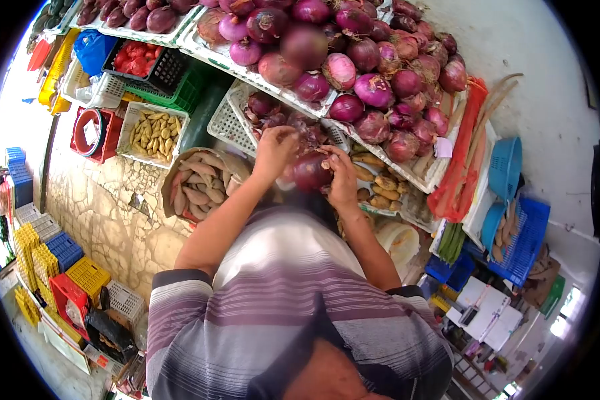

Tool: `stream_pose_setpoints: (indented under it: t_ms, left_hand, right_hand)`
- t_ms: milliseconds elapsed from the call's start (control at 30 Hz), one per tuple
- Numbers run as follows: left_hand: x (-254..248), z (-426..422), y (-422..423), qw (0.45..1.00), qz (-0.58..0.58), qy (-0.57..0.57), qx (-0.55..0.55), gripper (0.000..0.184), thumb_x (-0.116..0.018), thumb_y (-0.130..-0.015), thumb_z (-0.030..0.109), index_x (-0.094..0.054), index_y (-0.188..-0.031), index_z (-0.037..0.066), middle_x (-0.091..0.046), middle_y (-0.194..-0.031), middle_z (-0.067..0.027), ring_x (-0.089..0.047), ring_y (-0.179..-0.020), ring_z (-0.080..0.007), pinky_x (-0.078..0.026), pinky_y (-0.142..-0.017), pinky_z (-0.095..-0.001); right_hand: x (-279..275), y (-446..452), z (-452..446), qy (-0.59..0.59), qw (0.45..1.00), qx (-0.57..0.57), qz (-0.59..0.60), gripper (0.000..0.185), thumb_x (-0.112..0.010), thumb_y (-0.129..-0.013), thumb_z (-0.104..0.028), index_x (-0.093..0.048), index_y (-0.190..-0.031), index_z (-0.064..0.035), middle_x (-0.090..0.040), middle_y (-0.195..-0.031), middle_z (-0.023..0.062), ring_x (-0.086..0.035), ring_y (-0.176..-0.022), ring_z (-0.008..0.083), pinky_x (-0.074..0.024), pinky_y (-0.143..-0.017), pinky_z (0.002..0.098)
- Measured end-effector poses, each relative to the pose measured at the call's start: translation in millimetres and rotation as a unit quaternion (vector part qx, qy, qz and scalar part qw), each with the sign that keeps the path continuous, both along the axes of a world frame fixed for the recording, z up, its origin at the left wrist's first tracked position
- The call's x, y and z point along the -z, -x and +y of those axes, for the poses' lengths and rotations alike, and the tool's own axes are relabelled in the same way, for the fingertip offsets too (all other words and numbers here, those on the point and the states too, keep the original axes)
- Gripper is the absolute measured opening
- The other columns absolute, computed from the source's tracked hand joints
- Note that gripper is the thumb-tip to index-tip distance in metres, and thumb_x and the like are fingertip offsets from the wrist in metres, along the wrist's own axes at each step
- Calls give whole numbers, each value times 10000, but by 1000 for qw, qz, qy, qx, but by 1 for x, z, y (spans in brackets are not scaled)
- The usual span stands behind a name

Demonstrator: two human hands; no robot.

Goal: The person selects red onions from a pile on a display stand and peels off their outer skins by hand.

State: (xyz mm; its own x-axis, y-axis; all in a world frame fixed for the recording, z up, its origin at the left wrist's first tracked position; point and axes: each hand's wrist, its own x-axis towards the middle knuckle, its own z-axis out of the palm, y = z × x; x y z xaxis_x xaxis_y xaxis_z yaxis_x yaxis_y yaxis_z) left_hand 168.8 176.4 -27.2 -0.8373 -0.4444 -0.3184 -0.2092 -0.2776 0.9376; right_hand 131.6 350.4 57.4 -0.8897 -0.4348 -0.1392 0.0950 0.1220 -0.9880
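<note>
- A red onion [313,172], rounded, glossy, deep purple; the right hand [342,177], partly closed, grips its side; the left hand [278,152], fingers curled, sits at its other side, any hold on peel impossible to tell.
- Just beyond the onion, papery skins [307,129]; farther, heaped onions [373,80] in white trays.
- Left of it, sweet potatoes [203,185]; crazed tan floor [100,220].
- Right of it, red netting [463,167]; a blue basket [505,167].
</note>
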Motion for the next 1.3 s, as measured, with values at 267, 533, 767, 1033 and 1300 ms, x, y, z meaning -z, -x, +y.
stream_pose_setpoints:
  t_ms: [267, 533, 767, 1033, 1300]
  left_hand:
    - [-62, 1, -18, 974, 66, 11, 216, 541, -652, -1007, 290, -519, -1435, -14, -599, -1348, -121, -509, -1306, -203, -399, -1113, -350]
    - [-58, -8, -24, 962, 44, -210, 170, 504, -655, -991, 234, -523, -1425, 14, -605, -1330, -78, -570, -1199, -162, -463, -1018, -304]
    - [-47, -5, -20, 964, 58, -212, 150, 404, -593, -1029, 257, -605, -1347, 7, -631, -1279, -82, -567, -1177, -180, -437, -1041, -318]
    - [-39, -2, -16, 957, 59, -238, 155, 394, -590, -1013, 257, -632, -1310, 1, -636, -1241, -92, -573, -1199, -198, -434, -1048, -320]
    - [-35, -13, -16, 923, 67, -369, 88, 382, -609, -970, 197, -577, -1307, 21, -618, -1253, -100, -603, -1176, -206, -519, -998, -382]
  right_hand:
    - [5, 1, -10, -1, 997, 54, -56, 462, -422, -1111, -351, -635, -1222, 43, -683, -1063, 89, -622, -998, 154, -478, -913, 270]
    - [-10, 7, -1, 24, 999, -43, -5, 340, -612, -1023, -183, -622, -1303, 11, -694, -1169, 88, -638, -1094, 165, -498, -951, 296]
    - [-9, 15, 1, -44, 978, -55, 198, 271, -708, -915, -52, -697, -1182, -5, -706, -1136, 126, -681, -1031, 225, -537, -887, 328]
    - [-3, 38, 2, -194, 969, -41, 145, 192, -637, -972, -107, -705, -1109, 9, -716, -1027, 154, -684, -914, 251, -530, -807, 323]
    - [29, 29, 4, -180, 978, -28, 104, 237, -617, -993, -118, -674, -1174, 25, -723, -1041, 145, -670, -985, 162, -511, -902, 301]
